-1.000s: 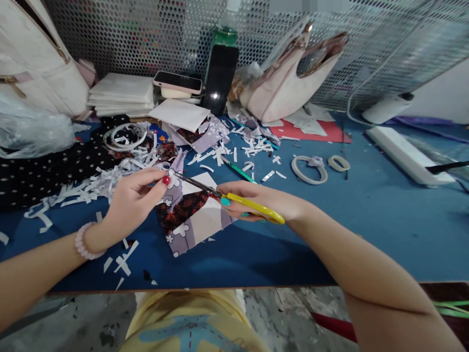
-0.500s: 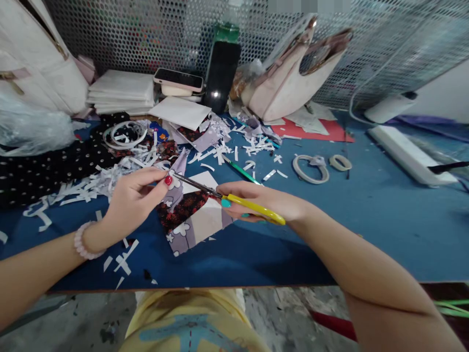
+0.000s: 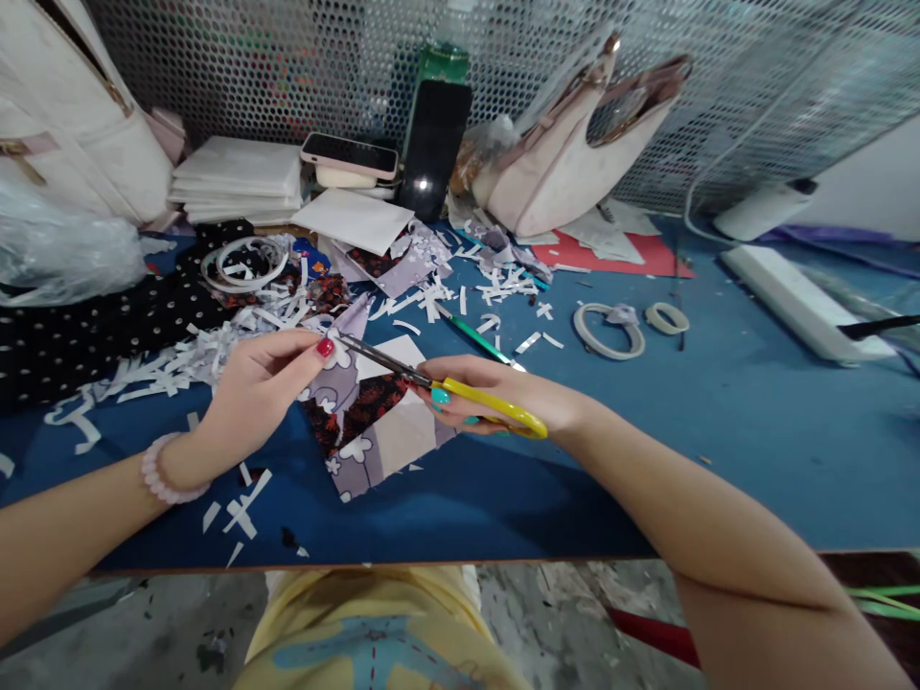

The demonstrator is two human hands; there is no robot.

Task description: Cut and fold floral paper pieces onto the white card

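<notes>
Between thumb and finger my left hand (image 3: 263, 393) pinches the edge of a purple floral fabric piece (image 3: 337, 383). Yellow-handled scissors (image 3: 489, 402) are gripped in my right hand (image 3: 495, 388); their dark blades run left to my left fingertips and lie across the purple fabric. The blades look nearly closed. Below them on the table lies a patchwork of dark red floral fabric (image 3: 378, 402), a beige patch (image 3: 406, 441) and more purple floral cloth, with a white paper piece (image 3: 395, 355) behind. Where the blade tips meet the cloth is partly hidden by my left fingers.
White paper strips (image 3: 165, 369) litter the blue table (image 3: 632, 450). A green pen-like tool (image 3: 471, 335) lies behind my right hand. Tape rolls (image 3: 609, 331), a power strip (image 3: 797, 297), a propped phone (image 3: 435, 149), white stacks (image 3: 237, 172) and bags (image 3: 567, 163) stand farther back.
My right hand and the scissors have shifted slightly left. My left hand has moved a little left too, with the pinched purple fabric.
</notes>
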